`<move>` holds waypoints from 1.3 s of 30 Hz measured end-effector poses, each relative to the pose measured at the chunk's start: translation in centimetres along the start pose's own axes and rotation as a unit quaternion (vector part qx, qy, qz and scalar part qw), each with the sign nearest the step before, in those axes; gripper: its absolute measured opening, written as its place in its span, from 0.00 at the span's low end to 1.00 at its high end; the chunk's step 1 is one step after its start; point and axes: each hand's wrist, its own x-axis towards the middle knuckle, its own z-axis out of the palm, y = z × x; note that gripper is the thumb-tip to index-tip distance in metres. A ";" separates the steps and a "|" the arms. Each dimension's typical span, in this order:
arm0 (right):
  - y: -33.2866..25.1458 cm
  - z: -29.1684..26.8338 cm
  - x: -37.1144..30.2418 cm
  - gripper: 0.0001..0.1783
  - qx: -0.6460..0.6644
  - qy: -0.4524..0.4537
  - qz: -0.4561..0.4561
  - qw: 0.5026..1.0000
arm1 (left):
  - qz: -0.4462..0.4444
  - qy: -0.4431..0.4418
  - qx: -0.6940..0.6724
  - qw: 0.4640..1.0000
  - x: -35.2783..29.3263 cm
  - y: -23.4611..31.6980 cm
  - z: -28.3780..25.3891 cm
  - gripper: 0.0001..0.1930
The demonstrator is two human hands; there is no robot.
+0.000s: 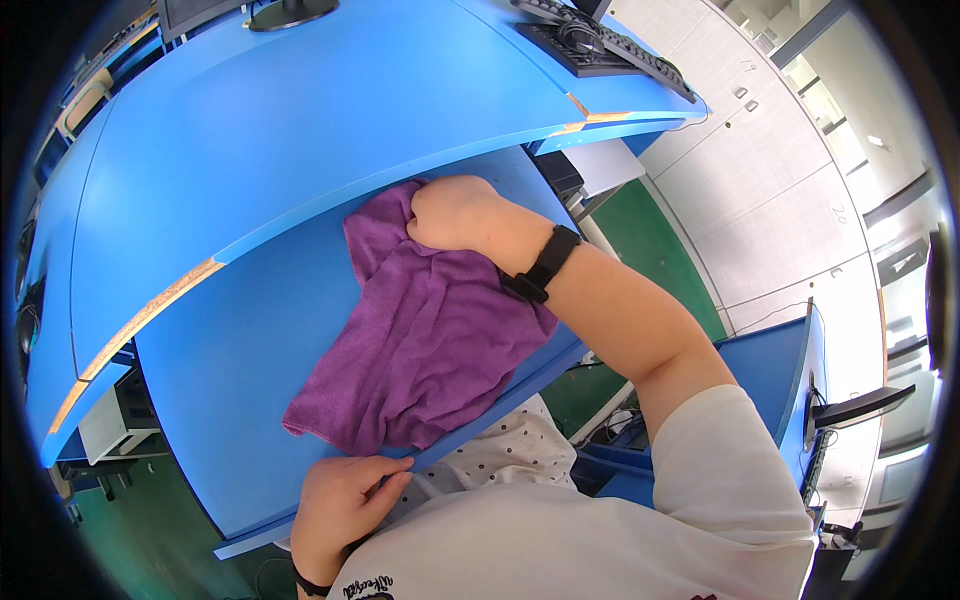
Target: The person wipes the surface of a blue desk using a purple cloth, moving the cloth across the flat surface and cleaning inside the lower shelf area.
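Note:
A purple cloth [430, 340] lies rumpled across a blue pull-out keyboard tray [240, 350] under the desk. My right hand [455, 210] is closed on the cloth's far end, close beneath the desk's front edge. Its fingertips are hidden, and a black band circles the wrist. At the tray's near edge rests my left hand [345, 500], just below the cloth and apart from it. That hand is empty, its fingers loosely stretched toward the right with a gap by the thumb.
Above the tray runs the blue desktop [330, 110], its front edge chipped to bare board. A keyboard [640, 60] and headphones [582, 38] lie at the far right. A monitor base [292, 12] stands at the back. Pale lockers [750, 150] line the right side.

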 end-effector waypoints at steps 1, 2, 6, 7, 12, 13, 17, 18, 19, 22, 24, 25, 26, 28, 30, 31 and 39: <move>0.0 0.0 0.0 0.21 -0.001 -0.001 -0.001 1.000 | 0.005 0.002 0.001 1.000 0.0 0.1 0.0 0.07; 0.0 0.1 0.0 0.21 -0.001 -0.001 -0.001 1.000 | 0.010 0.005 0.003 1.000 0.1 0.1 0.0 0.07; 0.0 0.1 0.1 0.21 -0.003 -0.001 0.002 1.000 | 0.006 0.001 0.001 1.000 0.1 0.1 0.0 0.07; 0.0 0.0 0.0 0.21 -0.004 -0.003 0.001 1.000 | 0.005 0.001 0.000 1.000 0.1 0.1 0.0 0.07; -0.1 0.0 0.0 0.21 -0.003 -0.006 0.006 1.000 | 0.002 0.001 -0.006 1.000 0.1 0.1 0.0 0.07; -0.1 0.1 0.0 0.21 -0.004 -0.004 0.007 1.000 | 0.001 0.001 -0.006 1.000 0.1 0.1 0.0 0.07; -0.1 0.2 0.0 0.21 -0.001 -0.005 0.009 1.000 | 0.001 0.000 -0.003 1.000 0.1 0.1 0.0 0.07; -0.1 0.2 0.0 0.21 -0.001 -0.003 0.010 1.000 | 0.001 0.000 -0.003 1.000 0.1 0.1 -0.1 0.07; -0.1 0.3 0.0 0.21 -0.001 -0.002 0.011 1.000 | 0.000 -0.003 -0.002 1.000 0.1 0.1 -0.1 0.07; 0.2 1.2 -0.1 0.20 0.012 0.076 -0.015 0.997 | 0.005 -0.002 0.000 1.000 0.1 0.0 0.0 0.07; 0.3 1.6 -0.1 0.20 0.009 0.085 -0.018 0.996 | 0.011 0.002 0.000 1.000 0.1 0.0 0.0 0.07; 0.3 1.6 -0.2 0.20 0.006 0.094 -0.021 0.995 | 0.007 -0.002 0.004 1.000 0.1 0.0 0.0 0.07; 0.3 1.7 -0.1 0.20 0.006 0.094 -0.021 0.995 | 0.004 -0.006 0.007 1.000 0.1 0.0 0.0 0.07; 0.3 1.6 -0.2 0.20 0.012 0.085 -0.018 0.996 | 0.005 -0.004 0.004 1.000 0.1 0.0 -0.1 0.07; 0.2 1.5 -0.2 0.20 0.011 0.084 -0.019 0.996 | 0.007 -0.002 0.002 1.000 0.1 0.0 -0.1 0.07; 0.2 1.5 -0.2 0.20 0.011 0.082 -0.019 0.996 | 0.006 -0.002 0.004 1.000 0.1 0.1 -0.1 0.07; 0.2 1.8 -0.3 0.20 0.007 0.090 -0.014 0.996 | 0.000 -0.002 0.004 1.000 0.1 0.3 -0.1 0.07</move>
